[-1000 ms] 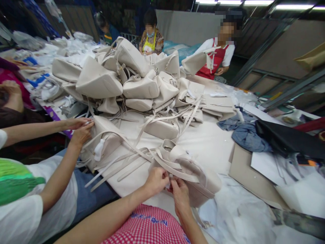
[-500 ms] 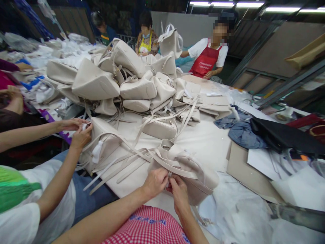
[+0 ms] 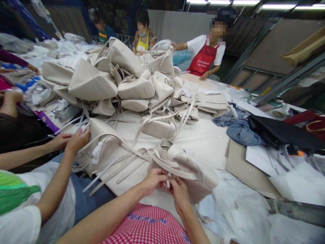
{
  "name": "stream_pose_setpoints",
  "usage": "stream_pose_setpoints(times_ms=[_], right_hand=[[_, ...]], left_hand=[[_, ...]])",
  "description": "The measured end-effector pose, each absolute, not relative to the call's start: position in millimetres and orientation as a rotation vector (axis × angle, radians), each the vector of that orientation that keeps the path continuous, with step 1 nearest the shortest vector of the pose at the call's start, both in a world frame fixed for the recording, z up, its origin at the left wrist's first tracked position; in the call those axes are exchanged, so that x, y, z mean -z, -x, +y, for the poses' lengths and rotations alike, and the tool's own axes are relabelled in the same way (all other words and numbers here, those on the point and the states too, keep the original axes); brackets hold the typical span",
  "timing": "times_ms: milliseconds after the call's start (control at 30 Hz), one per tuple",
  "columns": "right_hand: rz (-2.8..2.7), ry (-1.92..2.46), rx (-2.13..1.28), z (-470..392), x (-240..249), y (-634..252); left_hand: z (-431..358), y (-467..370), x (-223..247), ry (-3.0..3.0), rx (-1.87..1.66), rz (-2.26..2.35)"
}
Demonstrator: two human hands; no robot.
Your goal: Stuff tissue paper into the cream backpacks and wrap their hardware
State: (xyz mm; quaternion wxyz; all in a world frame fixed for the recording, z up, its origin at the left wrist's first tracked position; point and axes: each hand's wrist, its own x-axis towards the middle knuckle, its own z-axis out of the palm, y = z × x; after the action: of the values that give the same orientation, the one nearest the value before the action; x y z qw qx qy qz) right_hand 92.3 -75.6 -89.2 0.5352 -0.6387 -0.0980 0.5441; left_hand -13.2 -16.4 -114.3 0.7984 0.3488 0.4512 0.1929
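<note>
Handbag (image 3: pixel 199 189) in pale beige is set on the table (image 3: pixel 210 142), close to the person, its body spread from twelve to three o'clock of the two hands, with a strap (image 3: pixel 175 169) draped over its upper part. At the bag's near side, a small white piece (image 3: pixel 168 184) is held. It is pinched between thumb and fingers by the left hand (image 3: pixel 154 181), reached in from eight o'clock, and by the right hand (image 3: pixel 179 189), reached in from five o'clock; the fingertips are nearly brought together, and neither hand is spread. What lies under the white piece is hidden by the fingers.

The step in hand is judged to be the wrapping or fastening of that piece at a small fitting; which of the two cannot be told. For the next move, a steady hold by one hand would be called for while the piece is turned or tightened by the other.

At ten o'clock, another bag (image 3: pixel 110 145) is handled by a neighbour's hands (image 3: pixel 76 139); toward eleven, a pile of similar bags (image 3: pixel 92 83) is heaped; between three and four, thin white sheeting (image 3: pixel 238 206) is bunched.
</note>
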Motion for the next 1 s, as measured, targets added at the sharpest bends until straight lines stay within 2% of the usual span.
stream_pose_setpoints(times_ms=[300,600,1000], right_hand=[[-0.219,1.542,-1.291,-77,95,-90],[-0.284,1.640,-1.207,-78,92,-91],[-0.314,1.647,-1.226,-76,95,-90]], left_hand=[[-15,15,108,-0.665,-0.329,0.995],[-12,9,106,-1.107,-0.403,1.139],[-1,13,76,-1.591,-0.314,1.161]])
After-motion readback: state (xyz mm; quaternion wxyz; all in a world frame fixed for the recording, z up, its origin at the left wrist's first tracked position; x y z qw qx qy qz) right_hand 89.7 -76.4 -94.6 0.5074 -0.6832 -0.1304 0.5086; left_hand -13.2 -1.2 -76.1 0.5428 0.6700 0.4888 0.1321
